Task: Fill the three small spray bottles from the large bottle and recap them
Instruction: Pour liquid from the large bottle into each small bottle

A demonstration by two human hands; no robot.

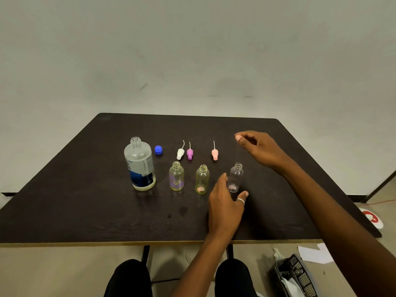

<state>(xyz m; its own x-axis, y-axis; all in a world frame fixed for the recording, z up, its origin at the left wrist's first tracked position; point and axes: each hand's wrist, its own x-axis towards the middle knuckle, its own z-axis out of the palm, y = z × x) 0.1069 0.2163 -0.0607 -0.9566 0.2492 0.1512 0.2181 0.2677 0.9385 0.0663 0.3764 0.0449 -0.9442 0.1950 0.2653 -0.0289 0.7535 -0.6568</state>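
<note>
The large bottle point(140, 166) stands uncapped at the left of the dark table point(85, 200), its blue cap point(158, 150) beside it. Three small bottles stand in a row without caps: a purple-tinted one point(176, 176), a yellowish one point(202, 179) and a clear one point(236, 177). Behind them lie a white spray cap point(180, 153), a purple spray cap point(189, 153) and a pink spray cap point(214, 154). My left hand point(227, 202) is spread around the clear bottle's base, fingers apart, not closed on it. My right hand point(257, 146) hovers behind, loosely curled and holding nothing.
A black mesh basket point(296, 277) with paper sits on the floor at the lower right, next to loose white sheets point(315, 252). A red and white object point(371, 217) lies by the table's right edge. My knees show under the near edge.
</note>
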